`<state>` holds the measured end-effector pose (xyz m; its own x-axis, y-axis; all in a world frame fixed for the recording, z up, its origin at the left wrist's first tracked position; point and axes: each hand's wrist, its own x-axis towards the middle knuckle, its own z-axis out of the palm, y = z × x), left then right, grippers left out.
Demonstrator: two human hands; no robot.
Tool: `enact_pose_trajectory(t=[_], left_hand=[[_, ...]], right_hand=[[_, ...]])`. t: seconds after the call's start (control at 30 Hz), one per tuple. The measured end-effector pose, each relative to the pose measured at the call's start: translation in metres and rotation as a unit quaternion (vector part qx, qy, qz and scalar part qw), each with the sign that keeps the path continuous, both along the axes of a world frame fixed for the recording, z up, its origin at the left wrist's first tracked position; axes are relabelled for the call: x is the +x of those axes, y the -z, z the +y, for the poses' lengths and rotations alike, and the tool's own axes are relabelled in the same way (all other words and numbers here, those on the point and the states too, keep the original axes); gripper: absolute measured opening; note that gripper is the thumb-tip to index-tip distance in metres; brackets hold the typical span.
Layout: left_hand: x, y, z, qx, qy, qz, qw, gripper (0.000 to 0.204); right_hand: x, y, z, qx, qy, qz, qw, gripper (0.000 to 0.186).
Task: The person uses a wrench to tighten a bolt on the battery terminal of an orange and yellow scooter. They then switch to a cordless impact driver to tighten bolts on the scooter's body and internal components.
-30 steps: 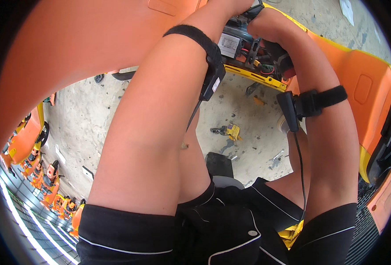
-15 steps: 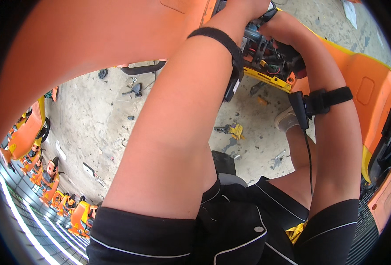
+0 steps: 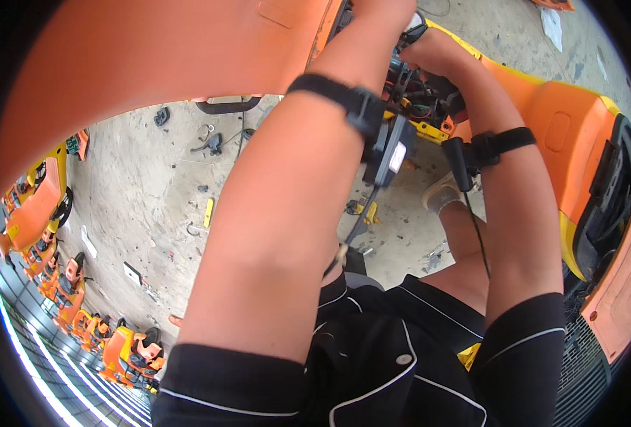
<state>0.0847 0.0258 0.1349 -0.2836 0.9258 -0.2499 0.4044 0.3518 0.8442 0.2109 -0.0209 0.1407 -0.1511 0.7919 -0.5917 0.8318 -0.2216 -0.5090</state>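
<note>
My left hand (image 3: pixel 390 11) is at the upper edge of an opened compartment (image 3: pixel 419 99) in an orange and yellow vehicle (image 3: pixel 565 171), partly out of frame, fingers hidden. My right hand (image 3: pixel 426 50) is just right of it, fingers curled down into the compartment beside a small black and silver part (image 3: pixel 412 28); what they grip, if anything, is hidden. Black wiring, tubes and a yellow bracket show below my hands. Straps with black devices (image 3: pixel 461 160) circle both my forearms.
A large orange panel (image 3: pixel 152 57) fills the upper left. Several orange and yellow vehicles (image 3: pixel 38 199) line the left. Loose parts (image 3: pixel 216 142), a yellow strip (image 3: pixel 208 212) and white scraps (image 3: pixel 552 28) lie on the concrete floor (image 3: pixel 137 164). My legs and black shorts show below.
My left forearm has turned, showing more of its strapped device. My right hand and forearm have shifted slightly left and down since the last half second.
</note>
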Motion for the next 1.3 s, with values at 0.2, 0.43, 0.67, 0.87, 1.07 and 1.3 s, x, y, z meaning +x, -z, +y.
enact_pose_trajectory(t=[0.2, 0.43, 0.67, 0.87, 1.07, 1.3], left_hand=[[-0.065, -0.138, -0.062, 0.142, -0.100, -0.178, 0.969, 0.053], [-0.070, -0.128, -0.082, -0.086, 0.325, 0.220, 0.916, 0.032], [-0.023, -0.139, -0.156, -0.097, 0.652, 0.231, 0.716, 0.025], [-0.011, -0.131, -0.166, -0.086, 0.702, 0.273, 0.652, 0.021], [-0.011, -0.136, -0.156, -0.132, 0.704, 0.284, 0.637, 0.022], [-0.011, -0.112, -0.138, -0.121, 0.633, 0.290, 0.707, 0.024]], right_hand=[[-0.007, 0.003, 0.007, -0.011, 0.034, 0.028, 0.999, 0.025], [-0.001, 0.004, 0.003, 0.009, 0.063, 0.012, 0.998, 0.028], [-0.007, 0.001, 0.004, 0.000, 0.036, -0.001, 0.999, 0.028], [-0.018, -0.002, 0.005, -0.004, 0.030, -0.014, 0.999, 0.027], [-0.012, -0.002, 0.004, -0.015, 0.045, -0.006, 0.999, 0.027], [-0.008, -0.002, 0.006, -0.011, 0.067, -0.001, 0.998, 0.031]])
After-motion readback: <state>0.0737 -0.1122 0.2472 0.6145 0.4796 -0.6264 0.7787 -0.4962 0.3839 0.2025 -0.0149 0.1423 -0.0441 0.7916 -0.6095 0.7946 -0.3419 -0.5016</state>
